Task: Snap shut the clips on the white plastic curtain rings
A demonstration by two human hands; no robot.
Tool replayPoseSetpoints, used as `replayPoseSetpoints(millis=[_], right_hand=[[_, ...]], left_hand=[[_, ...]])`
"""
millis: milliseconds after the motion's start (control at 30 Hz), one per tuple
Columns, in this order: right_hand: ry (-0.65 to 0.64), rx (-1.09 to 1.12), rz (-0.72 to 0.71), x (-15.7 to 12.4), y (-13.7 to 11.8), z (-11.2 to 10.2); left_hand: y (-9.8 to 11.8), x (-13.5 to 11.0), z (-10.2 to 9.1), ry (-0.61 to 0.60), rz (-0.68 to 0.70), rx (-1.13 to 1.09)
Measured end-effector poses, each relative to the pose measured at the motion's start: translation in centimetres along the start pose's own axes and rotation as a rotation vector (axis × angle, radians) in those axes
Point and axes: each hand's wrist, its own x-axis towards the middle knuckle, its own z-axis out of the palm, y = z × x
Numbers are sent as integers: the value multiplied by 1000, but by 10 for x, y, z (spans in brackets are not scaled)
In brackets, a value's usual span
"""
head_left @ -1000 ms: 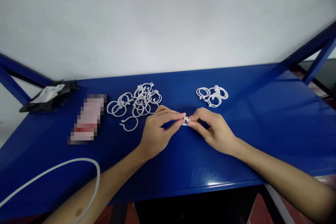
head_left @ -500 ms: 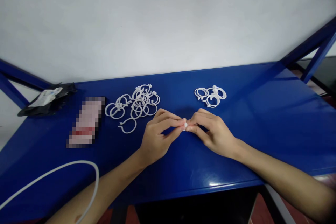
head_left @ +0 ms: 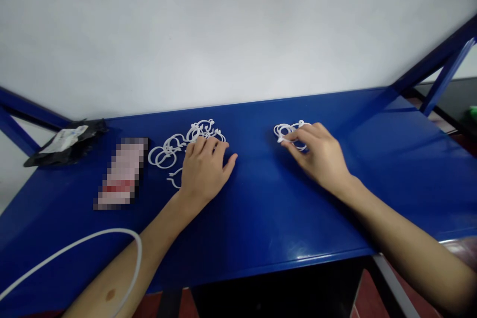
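My left hand (head_left: 204,166) reaches over the near right part of a loose heap of white plastic rings (head_left: 164,156). Its thumb stands apart from the fingers, and nothing shows in its grasp. Several rings in this heap have open ends with small clasps. Over a smaller group of white rings (head_left: 283,130) on the right, my right hand (head_left: 316,154) pinches a white plastic ring (head_left: 280,139) between thumb and fingertips. Only the knobby clasp of that ring shows clearly; the hand hides the rest and part of the small group.
All lies on a blue table (head_left: 261,218) against a pale wall. A pixelated pinkish rectangular item (head_left: 124,169) and a black plastic package with a white label (head_left: 63,141) are at the left. A white cable (head_left: 74,244) loops over my left forearm. Blue frame bars rise at both sides.
My hands have parted from the white piece they held together at the middle. The left went left to the larger heap; the right moved up and right to the smaller group with the ring.
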Motion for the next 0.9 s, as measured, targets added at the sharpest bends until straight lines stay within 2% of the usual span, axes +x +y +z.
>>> replayPoseSetpoints(millis=[67, 133, 267, 367, 433, 500, 567, 633, 767, 833, 900], right_hand=[[37, -117, 49, 4, 12, -1], [15, -179, 70, 6, 21, 0], [-73, -194, 62, 4, 27, 6], [-64, -166, 55, 3, 24, 6], [-35, -148, 50, 4, 19, 3], [6, -114, 35, 4, 11, -1], [22, -36, 1, 2, 1, -3], [-24, 114, -41, -1, -11, -3], [-264, 495, -55, -11, -33, 3], [-354, 659, -37, -15, -40, 7], [-386, 782, 18, -17, -44, 9]], left_hand=[[-4, -1, 2, -15, -10, 30], [-5, -3, 3, -31, 14, 40], [-1, -5, 1, -113, 43, 117], [3, -5, -1, -179, 22, 154], [6, -4, -2, -152, 21, 154], [12, -4, -4, -55, 42, 126], [20, -4, -7, 57, 88, 37], [27, -5, -10, 119, 173, -128], [38, -9, -14, 109, 325, -522], [39, -9, -16, 79, 302, -702], [40, -10, -17, 27, 212, -868]])
